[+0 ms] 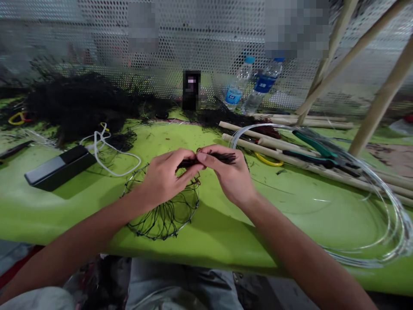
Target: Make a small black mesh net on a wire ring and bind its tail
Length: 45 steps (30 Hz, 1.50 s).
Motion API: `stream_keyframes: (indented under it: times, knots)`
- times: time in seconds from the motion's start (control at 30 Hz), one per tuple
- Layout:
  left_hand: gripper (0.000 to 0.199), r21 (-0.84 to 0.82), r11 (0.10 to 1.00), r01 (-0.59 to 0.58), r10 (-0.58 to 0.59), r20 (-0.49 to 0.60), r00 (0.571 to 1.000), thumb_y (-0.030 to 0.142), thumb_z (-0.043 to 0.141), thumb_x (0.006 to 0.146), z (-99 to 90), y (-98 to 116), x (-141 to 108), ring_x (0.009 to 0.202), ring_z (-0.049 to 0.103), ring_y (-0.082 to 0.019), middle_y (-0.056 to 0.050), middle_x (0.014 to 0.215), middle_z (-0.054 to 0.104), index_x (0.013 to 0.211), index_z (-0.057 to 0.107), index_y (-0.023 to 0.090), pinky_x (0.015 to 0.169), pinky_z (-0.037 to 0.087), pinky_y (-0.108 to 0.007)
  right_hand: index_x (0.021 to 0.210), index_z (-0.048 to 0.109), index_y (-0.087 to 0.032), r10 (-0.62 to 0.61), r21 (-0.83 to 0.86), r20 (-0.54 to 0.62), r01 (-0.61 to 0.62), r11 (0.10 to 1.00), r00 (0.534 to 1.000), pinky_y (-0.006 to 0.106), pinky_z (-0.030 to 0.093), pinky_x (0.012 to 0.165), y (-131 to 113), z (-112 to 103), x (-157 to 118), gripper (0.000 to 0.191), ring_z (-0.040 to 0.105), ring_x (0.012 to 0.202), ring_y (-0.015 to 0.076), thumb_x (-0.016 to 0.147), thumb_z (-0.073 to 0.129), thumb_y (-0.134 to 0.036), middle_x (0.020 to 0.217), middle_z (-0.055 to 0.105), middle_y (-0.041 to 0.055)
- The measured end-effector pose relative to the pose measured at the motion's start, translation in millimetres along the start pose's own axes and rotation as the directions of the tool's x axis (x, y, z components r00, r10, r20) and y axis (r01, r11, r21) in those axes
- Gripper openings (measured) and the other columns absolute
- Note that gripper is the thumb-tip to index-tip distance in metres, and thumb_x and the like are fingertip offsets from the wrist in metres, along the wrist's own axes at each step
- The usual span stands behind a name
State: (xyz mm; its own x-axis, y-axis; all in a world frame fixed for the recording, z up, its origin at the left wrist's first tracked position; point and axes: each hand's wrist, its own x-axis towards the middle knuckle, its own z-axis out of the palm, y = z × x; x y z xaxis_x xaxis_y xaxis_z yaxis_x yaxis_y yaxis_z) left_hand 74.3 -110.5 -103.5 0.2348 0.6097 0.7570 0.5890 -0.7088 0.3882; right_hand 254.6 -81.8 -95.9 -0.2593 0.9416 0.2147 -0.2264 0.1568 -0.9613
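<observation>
Both my hands meet over the table's middle, pinching a gathered bundle of black net cords (227, 158). My left hand (166, 174) is closed around the bundle, its thumb and fingertips at the bundle's middle. With thumb pressed on the cords, my right hand (230, 174) grips the end where loose strands stick out. Something small and reddish-brown shows at the fingertips; I cannot make out what it is. Below my left hand lies a round black net on a wire hoop (166, 215), its cords running up toward the hands and partly hidden by them.
On the green table (222, 237) a black power bank (61, 168) with a white cable (124, 172) lies left. Black netting (80, 103) heaps behind. Right are a wire coil (392, 232), wooden sticks (303, 163), green-handled pliers (318, 146) and water bottles (234, 92).
</observation>
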Motion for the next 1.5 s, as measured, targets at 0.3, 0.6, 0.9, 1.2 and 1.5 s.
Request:
stream_keyframes:
  times: [0.3,0.6,0.9,1.2,1.5]
  knots:
    - [0.018,0.024,0.972,-0.234,0.232,0.051,0.971,0.03,0.067,0.103,-2.7,-1,2,0.066,0.069,-0.015,-0.003,0.076,0.077,0.087,0.07,0.021,0.065,0.05,-0.026,0.079,0.083,-0.024,-0.042,-0.003,-0.047,0.042,0.999,0.998,0.031,0.051,0.07,-7,1,-3,0.005,0.064,0.072,0.0141,0.077,0.087,-0.026,0.079,0.075,-0.0001]
    - [0.017,-0.067,0.99,-0.125,0.131,0.107,0.985,0.032,0.072,0.099,0.1,-7,-4,0.073,0.075,-0.011,-0.001,0.09,0.081,0.107,0.066,0.02,0.07,0.056,-0.019,0.075,0.08,-0.018,0.258,0.165,0.176,-0.287,0.944,0.95,0.026,0.051,0.071,-21,-11,9,0.008,0.064,0.073,0.013,0.073,0.086,-0.023,0.079,0.073,0.0013]
    - [0.03,-0.581,0.774,0.251,-0.093,0.287,0.953,0.029,0.073,0.099,-11.3,-4,-1,0.052,0.048,-0.007,0.006,0.068,0.057,0.126,0.064,0.021,0.05,0.035,-0.021,0.078,0.074,-0.022,0.317,0.432,0.136,-0.344,0.833,0.939,0.023,0.052,0.068,-9,-9,6,0.007,0.06,0.074,0.0118,0.079,0.077,-0.028,0.091,0.071,0.0009]
    - [0.025,-0.75,0.571,0.335,-0.15,0.305,0.94,0.036,0.062,0.107,-11.0,-4,3,0.056,0.058,-0.008,0.001,0.072,0.067,0.125,0.071,0.021,0.053,0.048,-0.019,0.091,0.062,-0.025,0.174,0.449,0.201,-0.249,0.858,0.964,0.024,0.042,0.057,-15,-3,-1,0.006,0.043,0.059,0.0069,0.088,0.066,-0.028,0.122,0.072,0.0003]
    - [0.016,-0.877,0.408,0.252,-0.22,0.173,0.96,0.027,0.07,0.103,-11.3,-8,9,0.074,0.068,-0.009,-0.001,0.091,0.075,0.118,0.069,0.024,0.069,0.056,-0.02,0.092,0.058,-0.028,0.087,0.472,0.151,-0.149,0.869,0.985,0.026,0.046,0.059,-15,-4,0,0.008,0.049,0.06,0.0094,0.095,0.065,-0.031,0.099,0.07,-0.0036]
